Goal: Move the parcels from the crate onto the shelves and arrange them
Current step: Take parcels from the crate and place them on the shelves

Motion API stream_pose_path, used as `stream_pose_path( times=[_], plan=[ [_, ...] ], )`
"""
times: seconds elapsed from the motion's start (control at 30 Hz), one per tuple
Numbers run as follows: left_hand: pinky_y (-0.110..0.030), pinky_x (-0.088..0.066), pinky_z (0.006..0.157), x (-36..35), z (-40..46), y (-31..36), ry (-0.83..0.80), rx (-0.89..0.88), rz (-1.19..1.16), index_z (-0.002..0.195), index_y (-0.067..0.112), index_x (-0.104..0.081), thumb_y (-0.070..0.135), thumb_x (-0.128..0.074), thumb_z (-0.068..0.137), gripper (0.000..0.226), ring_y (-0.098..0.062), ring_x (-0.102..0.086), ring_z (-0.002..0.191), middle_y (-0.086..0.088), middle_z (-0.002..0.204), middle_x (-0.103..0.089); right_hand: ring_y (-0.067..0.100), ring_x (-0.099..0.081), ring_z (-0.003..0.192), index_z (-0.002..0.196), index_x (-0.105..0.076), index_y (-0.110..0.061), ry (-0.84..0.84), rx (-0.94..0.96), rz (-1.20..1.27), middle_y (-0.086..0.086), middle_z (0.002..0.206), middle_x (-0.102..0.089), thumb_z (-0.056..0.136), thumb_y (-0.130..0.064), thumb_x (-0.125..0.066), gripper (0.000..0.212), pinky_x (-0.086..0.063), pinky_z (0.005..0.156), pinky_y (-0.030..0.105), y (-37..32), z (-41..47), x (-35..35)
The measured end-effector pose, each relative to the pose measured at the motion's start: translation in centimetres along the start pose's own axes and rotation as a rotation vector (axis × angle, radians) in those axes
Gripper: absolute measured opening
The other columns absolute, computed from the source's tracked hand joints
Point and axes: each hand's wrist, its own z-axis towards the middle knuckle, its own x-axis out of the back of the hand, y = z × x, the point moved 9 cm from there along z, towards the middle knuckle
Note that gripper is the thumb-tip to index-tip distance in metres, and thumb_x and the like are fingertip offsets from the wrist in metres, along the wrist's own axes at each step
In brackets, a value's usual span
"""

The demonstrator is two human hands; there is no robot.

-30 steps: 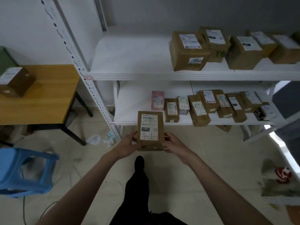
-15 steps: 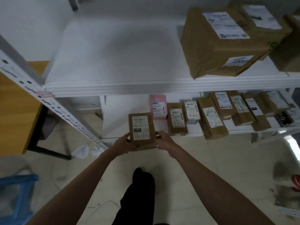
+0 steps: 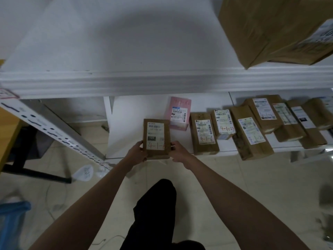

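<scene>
A small brown parcel (image 3: 156,138) with a white label and red handwriting sits at the front edge of the lower white shelf (image 3: 126,134). My left hand (image 3: 137,151) grips its lower left side and my right hand (image 3: 178,152) grips its lower right side. Just behind it to the right stands a pink parcel (image 3: 178,112). A row of several brown parcels (image 3: 203,134) runs along the shelf to the right. The crate is out of view.
The upper white shelf (image 3: 126,76) juts out overhead, with a large brown box (image 3: 266,29) at its right. A perforated white upright (image 3: 45,129) slants at left beside a wooden table (image 3: 7,130). A blue stool (image 3: 12,219) is at bottom left.
I have stepped closer to the shelves and carried the parcel forward and down onto the front of the lower shelf, left of the pink parcel. Both hands keep their hold.
</scene>
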Motion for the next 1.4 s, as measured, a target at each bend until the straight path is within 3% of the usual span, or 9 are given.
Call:
stream_pose_path(
  times=[0.1, 0.2, 0.33, 0.47, 0.7, 0.93, 1.1, 1.23, 1.4],
  plan=[
    [-0.043, -0.056, 0.082, -0.3, -0.1, -0.1, -0.058, 0.013, 0.048, 0.150, 0.013, -0.032, 0.015, -0.068, 0.085, 0.074, -0.032, -0.064, 0.102, -0.015, 0.127, -0.058, 0.019, -0.060, 0.114, 0.139, -0.048, -0.026, -0.008, -0.031, -0.030, 0.000, 0.135, -0.060, 0.077, -0.055, -0.070, 0.072, -0.052, 0.094, 0.038, -2.3, -3.4, 0.1],
    [-0.037, -0.051, 0.086, -0.3, -0.7, -0.2, -0.098, 0.033, 0.112, 0.154, 0.010, -0.017, 0.023, -0.075, 0.081, 0.095, -0.037, -0.051, 0.126, -0.018, 0.145, -0.044, 0.023, -0.053, 0.118, 0.148, -0.036, -0.015, -0.002, -0.035, -0.080, 0.008, 0.143, -0.048, 0.093, -0.030, -0.067, 0.065, -0.049, 0.094, 0.035, -5.3, -7.6, 0.8],
    [-0.041, -0.041, 0.107, 0.8, -5.2, 3.8, -0.085, -0.031, 0.382, 0.149, 0.006, -0.031, 0.019, -0.071, 0.088, 0.074, -0.035, -0.047, 0.131, -0.019, 0.148, -0.042, 0.030, -0.048, 0.131, 0.147, -0.039, -0.009, 0.043, 0.006, -0.309, 0.013, 0.148, -0.046, 0.097, -0.020, -0.058, 0.055, -0.042, 0.108, 0.038, -8.6, -12.0, 2.7],
    [-0.032, -0.035, 0.108, 1.8, -12.1, 7.1, -0.092, -0.053, 0.652, 0.147, 0.012, -0.038, 0.023, -0.063, 0.094, 0.060, -0.028, -0.046, 0.133, -0.012, 0.148, -0.046, 0.029, -0.050, 0.128, 0.144, -0.043, -0.009, 0.003, 0.056, -0.487, 0.013, 0.145, -0.049, 0.098, -0.023, -0.057, 0.050, -0.043, 0.103, 0.035, -11.3, -18.3, 3.2],
    [-0.035, -0.040, 0.107, 2.7, -26.6, 7.8, -0.013, -0.024, 0.795, 0.146, 0.020, -0.038, 0.032, -0.062, 0.091, 0.060, -0.026, -0.047, 0.130, -0.008, 0.142, -0.049, 0.029, -0.054, 0.125, 0.145, -0.044, -0.012, -0.081, 0.173, -0.859, 0.014, 0.142, -0.052, 0.094, -0.013, -0.062, 0.054, -0.043, 0.090, 0.027, -13.1, -31.2, 2.6],
    [-0.036, -0.038, 0.107, 2.0, -42.8, 3.2, 0.105, 0.070, 0.830, 0.151, 0.023, -0.031, 0.034, -0.061, 0.092, 0.067, -0.028, -0.040, 0.137, -0.008, 0.152, -0.037, 0.028, -0.055, 0.120, 0.144, -0.044, -0.015, -0.138, 0.387, -1.158, 0.010, 0.140, -0.049, 0.087, -0.018, -0.070, 0.063, -0.050, 0.097, 0.038, -12.9, -43.9, -3.1],
    [-0.040, -0.037, 0.110, 3.2, -52.7, -2.3, 0.181, 0.179, 0.782, 0.150, 0.026, -0.031, 0.035, -0.064, 0.091, 0.069, -0.027, -0.040, 0.137, -0.005, 0.152, -0.038, 0.025, -0.059, 0.100, 0.145, -0.040, -0.026, -0.230, 0.534, -1.281, 0.010, 0.136, -0.052, 0.084, -0.019, -0.071, 0.069, -0.052, 0.074, 0.032, -13.1, -50.6, -10.4],
    [-0.039, -0.036, 0.109, 4.6, -59.4, -7.5, 0.269, 0.258, 0.704, 0.149, 0.025, -0.033, 0.032, -0.063, 0.092, 0.065, -0.027, -0.040, 0.137, -0.005, 0.152, -0.037, 0.030, -0.057, 0.114, 0.146, -0.039, -0.024, -0.301, 0.636, -1.358, 0.012, 0.139, -0.049, 0.086, -0.018, -0.071, 0.069, -0.052, 0.089, 0.038, -12.2, -55.2, -17.1],
    [-0.042, -0.041, 0.107, 5.0, -67.4, -15.8, 0.337, 0.373, 0.568, 0.148, 0.028, -0.035, 0.034, -0.064, 0.091, 0.064, -0.026, -0.046, 0.131, -0.004, 0.147, -0.044, 0.030, -0.055, 0.120, 0.149, -0.036, -0.024, -0.402, 0.710, -1.495, 0.011, 0.144, -0.046, 0.086, -0.019, -0.072, 0.072, -0.049, 0.095, 0.038, -9.9, -59.5, -26.2]
  ],
)
